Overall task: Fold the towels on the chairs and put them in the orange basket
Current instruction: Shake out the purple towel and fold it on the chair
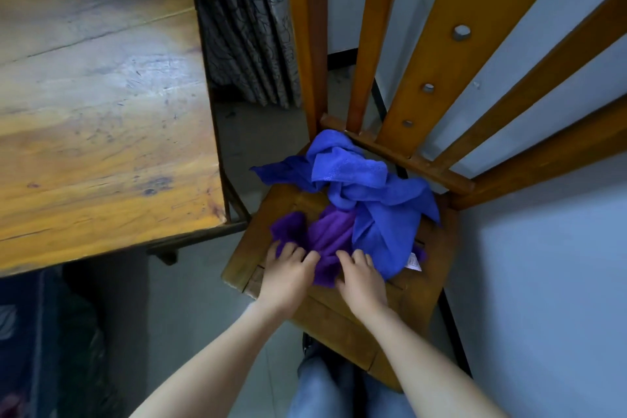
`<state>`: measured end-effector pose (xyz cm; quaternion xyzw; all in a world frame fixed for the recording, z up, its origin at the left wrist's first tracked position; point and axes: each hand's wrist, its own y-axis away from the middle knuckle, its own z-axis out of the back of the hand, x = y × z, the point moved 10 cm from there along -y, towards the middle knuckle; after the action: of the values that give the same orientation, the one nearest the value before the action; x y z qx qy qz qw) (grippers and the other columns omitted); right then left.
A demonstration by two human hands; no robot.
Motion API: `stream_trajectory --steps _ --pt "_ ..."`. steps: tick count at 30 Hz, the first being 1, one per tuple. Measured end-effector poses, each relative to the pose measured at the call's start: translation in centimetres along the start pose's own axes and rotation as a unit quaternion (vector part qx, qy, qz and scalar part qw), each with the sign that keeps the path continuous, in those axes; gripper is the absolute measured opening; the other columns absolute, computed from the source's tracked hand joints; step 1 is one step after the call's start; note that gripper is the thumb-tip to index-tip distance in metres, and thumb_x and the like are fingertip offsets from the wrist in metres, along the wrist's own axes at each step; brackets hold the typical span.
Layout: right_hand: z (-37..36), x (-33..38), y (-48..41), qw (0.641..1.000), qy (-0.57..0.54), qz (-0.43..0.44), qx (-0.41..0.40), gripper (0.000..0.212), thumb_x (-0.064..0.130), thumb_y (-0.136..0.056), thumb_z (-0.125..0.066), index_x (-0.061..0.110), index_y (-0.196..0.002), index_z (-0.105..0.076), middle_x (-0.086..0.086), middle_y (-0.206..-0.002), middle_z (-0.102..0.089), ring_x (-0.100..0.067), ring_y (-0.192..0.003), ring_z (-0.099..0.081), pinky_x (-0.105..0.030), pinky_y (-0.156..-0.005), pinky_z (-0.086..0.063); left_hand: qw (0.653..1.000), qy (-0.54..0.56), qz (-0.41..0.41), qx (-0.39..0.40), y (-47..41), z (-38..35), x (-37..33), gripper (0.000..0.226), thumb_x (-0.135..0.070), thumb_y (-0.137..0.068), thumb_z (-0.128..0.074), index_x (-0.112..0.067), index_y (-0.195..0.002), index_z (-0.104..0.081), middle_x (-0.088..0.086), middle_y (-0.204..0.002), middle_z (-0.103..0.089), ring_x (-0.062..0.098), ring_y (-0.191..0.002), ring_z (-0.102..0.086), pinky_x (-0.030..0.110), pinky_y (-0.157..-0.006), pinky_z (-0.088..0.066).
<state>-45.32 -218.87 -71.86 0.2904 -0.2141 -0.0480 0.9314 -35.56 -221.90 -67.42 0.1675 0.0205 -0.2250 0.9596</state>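
A crumpled blue towel [369,193] lies on the seat of a wooden chair [271,227], partly on top of a purple towel [330,234]. A white label shows at the blue towel's lower right edge. My left hand [288,276] has its fingers curled into the near left part of the purple towel. My right hand [361,278] grips the purple towel's near edge beside the blue one. Both hands are close together at the front of the seat. No orange basket is in view.
A worn wooden table [95,105] fills the left side, its corner close to the chair. The chair's slatted back [475,54] rises at the upper right against a pale wall. A patterned grey curtain [244,27] hangs behind. My legs in jeans [319,387] are below.
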Motion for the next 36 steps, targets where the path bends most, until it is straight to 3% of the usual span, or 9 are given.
stream_trajectory --steps 2,5,8,10,13,15,20,25,36 --pt "2.0 0.5 1.5 1.000 -0.013 -0.005 -0.028 0.032 0.022 -0.093 -0.048 0.018 -0.125 -0.046 -0.006 -0.123 -0.045 -0.023 -0.118 -0.041 -0.028 -0.085 -0.042 0.999 0.026 -0.019 -0.022 1.7 2.3 -1.3 0.024 -0.025 -0.072 -0.044 -0.021 -0.076 -0.068 -0.002 -0.064 -0.063 0.022 -0.067 -0.063 0.037 -0.073 -0.053" --pt "5.2 1.3 3.4 0.998 -0.034 0.001 -0.049 0.022 0.021 -0.092 -0.050 0.016 -0.113 -0.052 -0.004 -0.117 -0.045 -0.022 -0.114 -0.042 -0.027 -0.079 -0.038 0.998 0.035 -0.034 -0.044 3.5 5.5 -2.3 0.025 -0.023 -0.072 -0.041 -0.021 -0.076 -0.065 -0.003 -0.062 -0.059 0.020 -0.059 -0.060 0.029 -0.068 -0.049" --pt "9.4 2.8 5.3 0.993 -0.097 0.024 -0.062 0.008 0.017 -0.090 -0.052 0.015 -0.097 -0.052 -0.004 -0.110 -0.053 -0.022 -0.107 -0.048 -0.030 -0.078 -0.039 0.997 0.067 -0.003 -0.037 4.5 9.9 -2.1 0.026 -0.024 -0.071 -0.040 -0.019 -0.076 -0.065 -0.002 -0.060 -0.057 0.020 -0.053 -0.059 0.024 -0.056 -0.048" --pt "12.4 4.0 6.5 0.986 -0.150 0.032 -0.062 0.007 0.015 -0.091 -0.051 0.018 -0.089 -0.045 -0.002 -0.097 -0.058 -0.022 -0.094 -0.054 -0.029 -0.068 -0.040 0.994 0.086 0.029 -0.060 5.3 13.6 -1.6 0.023 -0.019 -0.074 -0.046 -0.015 -0.084 -0.067 0.003 -0.068 -0.060 0.024 -0.059 -0.062 0.027 -0.058 -0.049" --pt "17.0 5.9 8.3 0.984 -0.162 0.045 -0.066 0.002 0.017 -0.094 -0.048 0.017 -0.092 -0.046 0.001 -0.089 -0.058 -0.021 -0.084 -0.057 -0.032 -0.066 -0.046 0.990 0.121 0.057 -0.050 6.4 17.7 -1.4 0.029 -0.013 -0.090 -0.046 -0.012 -0.118 -0.057 0.011 -0.105 -0.059 0.030 -0.098 -0.056 0.036 -0.085 -0.040" --pt "20.2 7.2 9.8 0.981 -0.163 0.063 -0.084 0.003 0.017 -0.094 -0.047 0.015 -0.095 -0.049 -0.002 -0.090 -0.060 -0.021 -0.084 -0.059 -0.037 -0.072 -0.051 0.987 0.129 0.067 -0.074 7.4 20.6 -1.3 0.033 -0.016 -0.094 -0.043 -0.014 -0.126 -0.050 0.009 -0.115 -0.055 0.027 -0.107 -0.051 0.034 -0.090 -0.035" --pt "26.9 9.5 12.8 0.975 -0.168 0.084 -0.118 0.005 0.015 -0.094 -0.048 0.019 -0.091 -0.047 0.003 -0.082 -0.056 -0.014 -0.077 -0.056 -0.024 -0.067 -0.048 0.979 0.134 0.049 -0.142 8.8 27.7 -1.6 0.032 -0.017 -0.093 -0.044 -0.014 -0.124 -0.050 0.010 -0.111 -0.056 0.029 -0.106 -0.052 0.033 -0.084 -0.036" --pt "32.7 12.1 15.4 0.966 -0.188 0.121 -0.132 0.006 0.015 -0.093 -0.049 0.019 -0.088 -0.047 -0.001 -0.081 -0.056 -0.020 -0.076 -0.057 -0.034 -0.070 -0.051 0.971 0.127 0.036 -0.199 10.2 34.7 -1.6 0.030 -0.018 -0.093 -0.045 -0.013 -0.123 -0.050 0.010 -0.106 -0.057 0.029 -0.097 -0.055 0.028 -0.070 -0.032" --pt "43.9 19.3 22.2 0.931 -0.192 0.257 -0.171 0.013 0.011 -0.093 -0.047 0.021 -0.084 -0.046 -0.005 -0.084 -0.058 -0.015 -0.072 -0.052 -0.025 -0.060 -0.041 0.940 0.187 0.028 -0.283 13.2 44.2 0.3 0.033 -0.013 -0.087 -0.056 -0.015 -0.120 -0.052 0.006 -0.107 -0.059 0.025 -0.095 -0.056 0.031 -0.078 -0.045"
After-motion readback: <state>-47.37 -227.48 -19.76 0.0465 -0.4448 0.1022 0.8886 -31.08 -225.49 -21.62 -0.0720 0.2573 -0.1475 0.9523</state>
